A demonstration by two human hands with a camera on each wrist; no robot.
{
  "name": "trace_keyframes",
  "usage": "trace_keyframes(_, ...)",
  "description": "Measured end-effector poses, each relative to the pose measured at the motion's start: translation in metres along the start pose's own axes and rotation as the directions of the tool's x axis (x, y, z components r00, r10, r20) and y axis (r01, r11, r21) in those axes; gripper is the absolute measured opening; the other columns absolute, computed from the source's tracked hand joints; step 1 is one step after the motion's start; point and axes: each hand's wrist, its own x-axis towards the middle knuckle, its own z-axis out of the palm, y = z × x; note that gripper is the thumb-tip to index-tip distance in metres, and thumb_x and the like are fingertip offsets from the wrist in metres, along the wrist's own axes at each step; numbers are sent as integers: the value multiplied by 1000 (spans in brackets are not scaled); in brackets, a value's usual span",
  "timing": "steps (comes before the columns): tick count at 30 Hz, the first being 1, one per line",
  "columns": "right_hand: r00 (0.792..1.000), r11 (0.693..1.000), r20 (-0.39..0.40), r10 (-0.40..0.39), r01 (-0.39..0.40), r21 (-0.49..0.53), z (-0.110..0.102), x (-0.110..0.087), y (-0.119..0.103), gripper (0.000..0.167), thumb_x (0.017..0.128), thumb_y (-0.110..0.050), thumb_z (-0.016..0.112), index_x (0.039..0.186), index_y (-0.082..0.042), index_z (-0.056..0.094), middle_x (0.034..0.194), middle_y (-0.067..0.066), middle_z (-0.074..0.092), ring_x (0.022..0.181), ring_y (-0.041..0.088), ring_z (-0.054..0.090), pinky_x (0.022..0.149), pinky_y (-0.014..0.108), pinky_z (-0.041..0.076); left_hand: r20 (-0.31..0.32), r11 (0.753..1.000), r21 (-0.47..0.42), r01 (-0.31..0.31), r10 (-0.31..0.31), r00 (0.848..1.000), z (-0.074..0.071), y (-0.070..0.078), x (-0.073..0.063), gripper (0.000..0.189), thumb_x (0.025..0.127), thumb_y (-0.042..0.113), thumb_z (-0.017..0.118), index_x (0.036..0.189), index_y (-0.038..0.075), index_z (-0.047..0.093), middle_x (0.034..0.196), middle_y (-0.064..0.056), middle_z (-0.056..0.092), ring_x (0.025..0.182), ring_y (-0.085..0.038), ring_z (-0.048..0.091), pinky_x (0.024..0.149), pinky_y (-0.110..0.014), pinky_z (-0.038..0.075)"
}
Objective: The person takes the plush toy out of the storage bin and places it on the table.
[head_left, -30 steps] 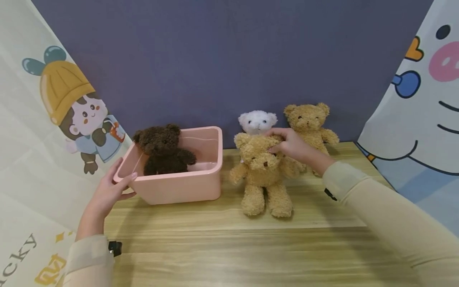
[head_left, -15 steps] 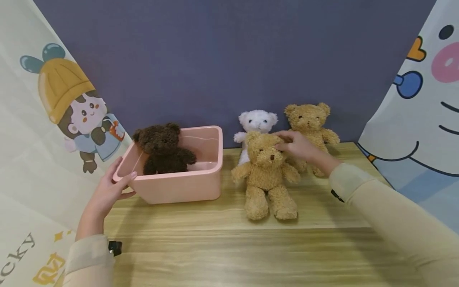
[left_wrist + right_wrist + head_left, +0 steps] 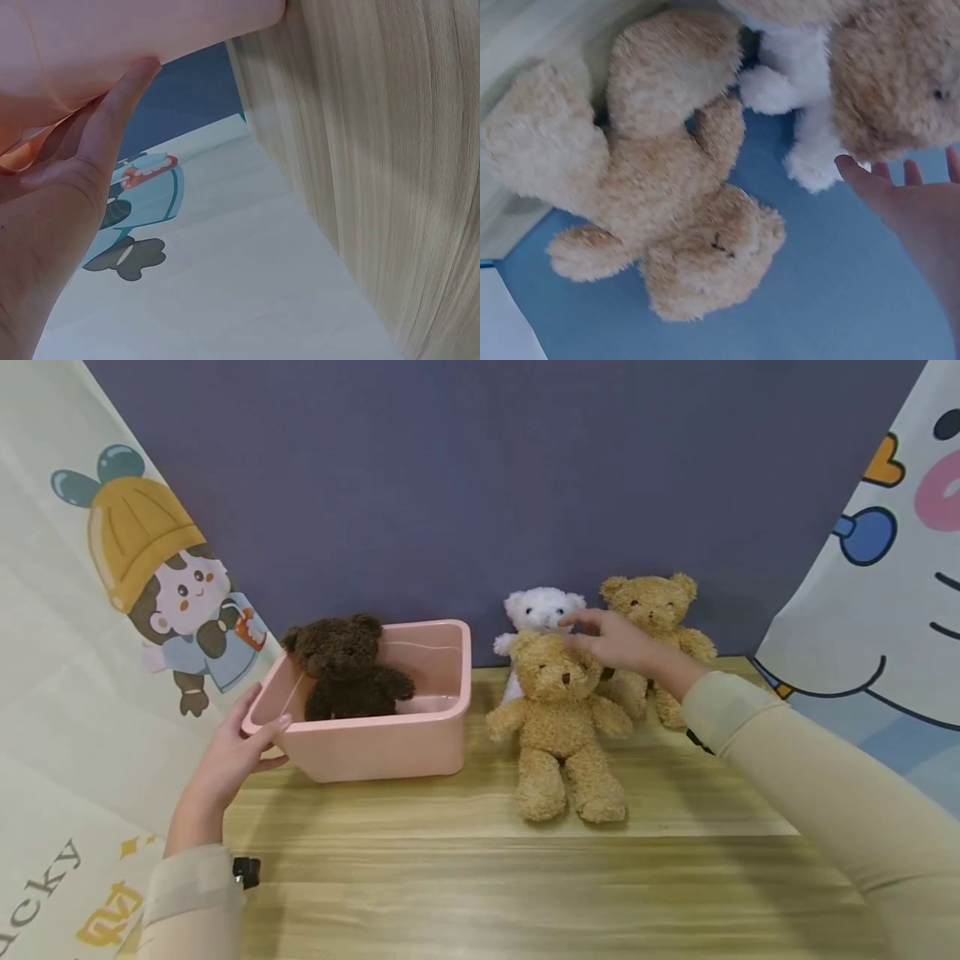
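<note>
My left hand (image 3: 225, 760) grips the near left corner of a pink plastic bin (image 3: 375, 752), thumb over the rim. A dark brown teddy bear (image 3: 345, 664) sits inside the bin. My right hand (image 3: 618, 643) is at the head of the front tan teddy bear (image 3: 558, 718), its fingers extended and not wrapped round it. This bear sits upright on the wooden tabletop and partly hides a white teddy bear (image 3: 534, 610). Behind my right wrist sits another tan teddy bear (image 3: 660, 606), seen whole in the right wrist view.
The wooden tabletop (image 3: 450, 893) stretches out in front of the bin and bears. A dark blue-grey panel (image 3: 487, 485) rises directly behind them. Printed white sheets with cartoon figures border the left side (image 3: 67, 693) and right side (image 3: 840, 668).
The front tan bear has shifted slightly right and straightened from its tilt, uncovering more of the white bear. My right fingers have loosened from its head. The left hand keeps its grip.
</note>
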Motion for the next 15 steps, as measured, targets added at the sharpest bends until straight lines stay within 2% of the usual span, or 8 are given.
trace_keyframes(2, 1000, 1000, 9, 10, -10, -7, -5, 0, -4, 53, 112, -47, 50, 159, -23, 49, 173, 19, 30, 155, 45, 35, 115, 69, 45, -4, 1000, 5, 0, 0, 1000, 0, 0, 1, 95, 109, 41, 59, 172, 28, -11, 174, -34, 10, 107, 7, 60, 87, -36, 69)
trace_keyframes(6, 999, 1000, 30, 26, -26, -11, -11, 1, -11, 56, 111, -52, 50, 160, -24, 48, 172, 19, 30, 153, 43, 38, 107, 63, 50, -10, 999, 31, 4, -4, 1000, 1, 1, 0, 96, 109, 44, 59, 172, 28, -11, 174, -33, 11, 126, -19, 63, 87, -37, 69)
trace_keyframes(8, 999, 1000, 36, 26, -27, 5, -12, 2, -14, 55, 111, -49, 51, 160, -23, 48, 172, 18, 31, 153, 41, 39, 102, 61, 52, -11, 999, 37, 4, -4, 1000, 2, 3, -1, 96, 109, 44, 59, 172, 27, -11, 174, -33, 12, 130, -24, 61, 88, -37, 69)
trace_keyframes(10, 999, 1000, 34, 13, -13, 11, -13, 4, -20, 54, 112, -46, 51, 159, -21, 48, 170, 17, 35, 152, 39, 41, 104, 59, 52, -10, 1000, 31, 2, -2, 1000, 2, 4, -2, 96, 109, 45, 59, 172, 27, -11, 174, -34, 12, 126, -18, 63, 88, -37, 69)
trace_keyframes(13, 1000, 1000, 25, -13, 12, 14, -16, 10, -30, 53, 112, -40, 53, 159, -17, 47, 166, 17, 41, 153, 39, 41, 111, 61, 50, -9, 1000, 12, -4, 4, 1000, 2, 5, -3, 96, 109, 44, 60, 172, 26, -11, 174, -34, 11, 112, 0, 62, 88, -37, 69)
trace_keyframes(15, 999, 1000, 21, -29, 29, 3, -18, 13, -38, 54, 112, -39, 53, 160, -15, 46, 163, 18, 43, 153, 39, 40, 116, 62, 49, -6, 1000, 3, -7, 7, 1000, 2, 5, -4, 96, 109, 44, 60, 172, 26, -10, 174, -35, 11, 108, 5, 60, 88, -37, 69)
